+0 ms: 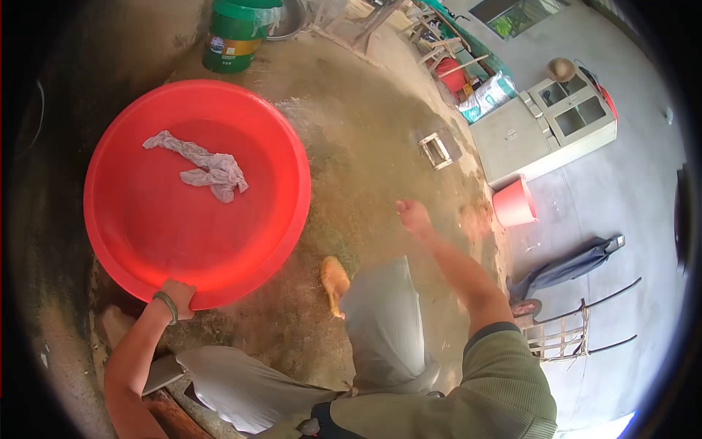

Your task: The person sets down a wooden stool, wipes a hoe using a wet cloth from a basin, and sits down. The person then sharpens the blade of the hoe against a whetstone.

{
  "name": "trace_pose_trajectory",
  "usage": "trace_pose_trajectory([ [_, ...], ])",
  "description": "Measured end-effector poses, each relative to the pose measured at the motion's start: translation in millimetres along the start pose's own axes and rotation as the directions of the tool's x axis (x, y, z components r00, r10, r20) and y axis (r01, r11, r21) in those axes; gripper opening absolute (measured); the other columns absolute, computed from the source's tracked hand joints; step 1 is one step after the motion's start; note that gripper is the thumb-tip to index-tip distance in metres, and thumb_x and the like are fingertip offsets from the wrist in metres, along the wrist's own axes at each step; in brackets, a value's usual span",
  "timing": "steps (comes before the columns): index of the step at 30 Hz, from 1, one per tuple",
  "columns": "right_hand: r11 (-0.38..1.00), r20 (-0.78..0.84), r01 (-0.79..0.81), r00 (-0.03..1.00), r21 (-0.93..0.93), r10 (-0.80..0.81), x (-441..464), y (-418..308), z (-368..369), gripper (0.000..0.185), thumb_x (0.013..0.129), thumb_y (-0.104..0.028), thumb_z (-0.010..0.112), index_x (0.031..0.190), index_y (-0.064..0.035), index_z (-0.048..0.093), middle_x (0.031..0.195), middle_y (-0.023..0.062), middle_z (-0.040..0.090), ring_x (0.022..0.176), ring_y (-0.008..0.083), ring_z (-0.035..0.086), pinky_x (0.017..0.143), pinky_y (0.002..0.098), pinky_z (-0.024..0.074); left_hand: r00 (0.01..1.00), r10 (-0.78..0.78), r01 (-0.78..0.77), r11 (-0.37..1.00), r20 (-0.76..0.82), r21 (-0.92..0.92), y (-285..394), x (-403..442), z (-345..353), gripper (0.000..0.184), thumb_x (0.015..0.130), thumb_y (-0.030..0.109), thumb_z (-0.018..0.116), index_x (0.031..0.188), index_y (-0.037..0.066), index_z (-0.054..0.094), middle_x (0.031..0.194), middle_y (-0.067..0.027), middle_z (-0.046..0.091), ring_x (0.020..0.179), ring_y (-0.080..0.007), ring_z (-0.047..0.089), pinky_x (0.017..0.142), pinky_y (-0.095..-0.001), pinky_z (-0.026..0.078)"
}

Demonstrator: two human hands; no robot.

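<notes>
A large round red basin [139, 212] stands at the left on the wet floor. My left hand [178, 296], with a bangle on the wrist, is closed around the basin's near rim. Inside the basin lies a crumpled pale cloth [212, 170], wet and twisted, apart from both hands. My right hand [414, 217] is held out over the floor, right of the basin. Its fingers are curled in, and I see nothing in them.
A green bucket [232, 47] and a metal bowl [289, 20] stand beyond the basin. An orange-tan object [335, 284] is beside my knee. To the right are a small frame [436, 151], a pink bucket [515, 203], a cabinet [508, 139] and a handcart [567, 333].
</notes>
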State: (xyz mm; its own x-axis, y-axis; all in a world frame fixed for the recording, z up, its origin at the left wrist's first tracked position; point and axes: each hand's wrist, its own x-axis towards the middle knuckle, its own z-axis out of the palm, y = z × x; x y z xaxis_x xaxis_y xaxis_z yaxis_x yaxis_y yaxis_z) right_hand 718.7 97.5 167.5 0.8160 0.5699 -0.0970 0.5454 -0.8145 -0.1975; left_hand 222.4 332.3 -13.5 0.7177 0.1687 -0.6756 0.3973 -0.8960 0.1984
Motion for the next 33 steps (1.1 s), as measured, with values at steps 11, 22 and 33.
trace_pose_trajectory([
  [11,0.865,0.071,-0.469,0.883,0.18,0.464,223.1,311.5,57.8,0.028,0.072,-0.012,0.056,0.098,-0.0058,0.061,0.071,0.0114,0.06,0.061,0.0236,0.06,0.054,0.0339,0.0471,0.911,-0.143,0.28,0.903,0.386,-0.326,57.3,92.4,-162.9,0.089,0.065,0.064,0.061,0.122,-0.002,0.046,0.113,-0.0224,0.055,0.104,-0.0334,0.054,0.09,-0.0403,0.04],
  [22,0.439,0.275,-0.579,0.766,0.687,0.581,550.2,452.4,61.6,0.035,0.08,-0.025,0.059,0.108,-0.0052,0.05,0.076,0.0101,0.06,0.052,0.0188,0.058,0.039,0.0273,0.0438,0.573,-0.791,0.602,0.584,-0.215,-0.544,170.4,346.6,-283.0,0.114,0.062,0.009,0.073,0.138,0.009,-0.012,0.121,-0.0306,0.042,0.1,-0.0431,0.051,0.082,-0.0453,0.044],
  [33,-0.583,0.479,-0.123,0.717,0.803,0.508,735.8,570.3,69.3,0.109,0.072,-0.062,0.058,0.136,0.0034,0.0,0.134,0.0241,0.025,0.109,0.0385,0.044,0.083,0.0406,0.047,0.438,-0.819,0.742,0.562,-0.369,-0.366,154.6,350.4,-226.5,0.094,0.069,-0.001,0.058,0.139,0.007,-0.004,0.123,-0.0266,0.038,0.089,-0.0435,0.052,0.075,-0.0467,0.045],
])
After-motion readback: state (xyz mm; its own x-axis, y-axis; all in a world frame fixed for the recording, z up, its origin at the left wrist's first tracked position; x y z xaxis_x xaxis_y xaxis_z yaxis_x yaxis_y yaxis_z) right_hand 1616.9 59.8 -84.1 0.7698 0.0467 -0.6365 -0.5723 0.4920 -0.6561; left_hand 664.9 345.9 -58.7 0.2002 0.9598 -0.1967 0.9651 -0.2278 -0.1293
